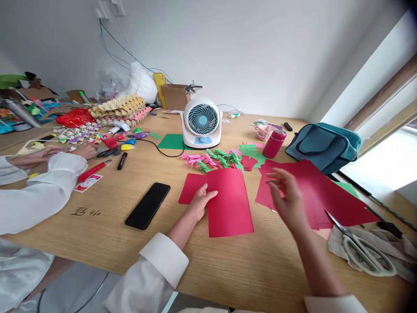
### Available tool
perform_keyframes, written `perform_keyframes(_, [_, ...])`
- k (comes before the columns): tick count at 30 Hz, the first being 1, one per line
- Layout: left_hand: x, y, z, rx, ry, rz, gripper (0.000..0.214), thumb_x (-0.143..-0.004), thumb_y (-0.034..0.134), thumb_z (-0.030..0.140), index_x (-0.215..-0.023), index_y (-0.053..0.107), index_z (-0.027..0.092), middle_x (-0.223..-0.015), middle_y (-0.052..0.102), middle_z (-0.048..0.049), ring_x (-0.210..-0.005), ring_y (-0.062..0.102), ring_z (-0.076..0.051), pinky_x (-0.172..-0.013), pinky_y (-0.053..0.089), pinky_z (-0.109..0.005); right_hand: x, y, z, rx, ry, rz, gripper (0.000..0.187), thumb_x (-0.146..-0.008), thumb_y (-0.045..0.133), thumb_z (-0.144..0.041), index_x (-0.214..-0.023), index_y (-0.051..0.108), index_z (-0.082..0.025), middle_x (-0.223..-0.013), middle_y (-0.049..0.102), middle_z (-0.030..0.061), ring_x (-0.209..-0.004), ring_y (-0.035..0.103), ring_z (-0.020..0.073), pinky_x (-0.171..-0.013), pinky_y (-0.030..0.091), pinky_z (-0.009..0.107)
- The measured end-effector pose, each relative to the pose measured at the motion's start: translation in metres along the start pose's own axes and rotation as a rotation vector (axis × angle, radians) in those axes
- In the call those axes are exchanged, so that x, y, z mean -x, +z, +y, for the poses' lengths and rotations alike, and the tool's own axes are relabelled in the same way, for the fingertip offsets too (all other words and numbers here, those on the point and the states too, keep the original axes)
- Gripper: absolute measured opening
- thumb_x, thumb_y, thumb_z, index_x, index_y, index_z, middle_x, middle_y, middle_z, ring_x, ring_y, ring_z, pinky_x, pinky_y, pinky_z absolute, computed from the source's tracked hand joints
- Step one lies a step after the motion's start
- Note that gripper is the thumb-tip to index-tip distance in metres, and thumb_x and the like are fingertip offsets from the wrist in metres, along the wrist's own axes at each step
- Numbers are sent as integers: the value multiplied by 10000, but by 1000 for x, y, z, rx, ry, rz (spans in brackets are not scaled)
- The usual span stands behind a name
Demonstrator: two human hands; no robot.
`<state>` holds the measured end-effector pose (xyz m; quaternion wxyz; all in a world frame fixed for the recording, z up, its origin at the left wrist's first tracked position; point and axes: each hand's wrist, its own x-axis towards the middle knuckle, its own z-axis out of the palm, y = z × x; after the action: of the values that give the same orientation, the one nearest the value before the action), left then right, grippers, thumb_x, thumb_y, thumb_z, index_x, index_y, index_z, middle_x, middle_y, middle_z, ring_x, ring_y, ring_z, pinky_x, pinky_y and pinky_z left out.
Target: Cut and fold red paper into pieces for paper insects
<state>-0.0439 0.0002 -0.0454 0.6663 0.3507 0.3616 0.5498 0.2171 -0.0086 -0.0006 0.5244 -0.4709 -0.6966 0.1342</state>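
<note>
My left hand (200,202) grips the left edge of a red sheet of paper (230,204), its thumb on top and the other fingers behind. A smaller piece of red paper (190,187) lies partly behind that sheet. My right hand (288,198) is raised to the right of the sheet, holding nothing, its fingers apart and slightly curled. Behind and below it lie several large red sheets (312,187). Scissors (361,248) with pale handles rest on a crumpled cloth (339,241) at the right.
A black phone (147,205) lies left of my left arm. Pink and green paper cutouts (224,158), a white fan (202,121), a red bottle (274,143) and a teal bag (324,145) stand farther back. Another person's sleeves (39,200) and hands occupy the left side.
</note>
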Motion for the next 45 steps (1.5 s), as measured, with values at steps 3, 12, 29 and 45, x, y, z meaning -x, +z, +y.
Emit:
perform_keyframes(3, [-1,0,4,31,-21,28,506,-647,796,294,-1103,617,167,-1063,738,-85,-955,693,-232,-859,527,-346,16,24,23,21,-27,-138,436,-974,440,-270,-1407,408,-238,-1198,606,130,-844,649,176,-773,562,371])
perform_keyframes(12, [-1,5,1,-47,-27,94,416,-612,834,300,-935,606,171,-982,744,-65,-925,693,-232,-890,518,-385,37,31,18,62,-116,-526,536,-889,545,-260,-1420,478,-290,-1245,627,100,-1073,623,283,-852,548,376])
perform_keyframes(29, [-9,-8,-9,-216,36,142,500,-614,815,331,-1044,631,153,-994,738,-82,-872,686,-240,-823,519,-375,49,34,22,-111,24,-546,268,-888,601,-309,-1133,709,-285,-1009,675,62,-949,633,235,-826,541,356])
perform_keyframes(45, [-13,-13,-5,-451,246,106,731,-748,684,228,-1433,430,220,-1275,628,-83,-1103,619,-219,-896,490,-284,42,34,19,-469,366,-352,287,-838,665,-488,-1013,739,-273,-1071,733,46,-1036,662,249,-931,530,403])
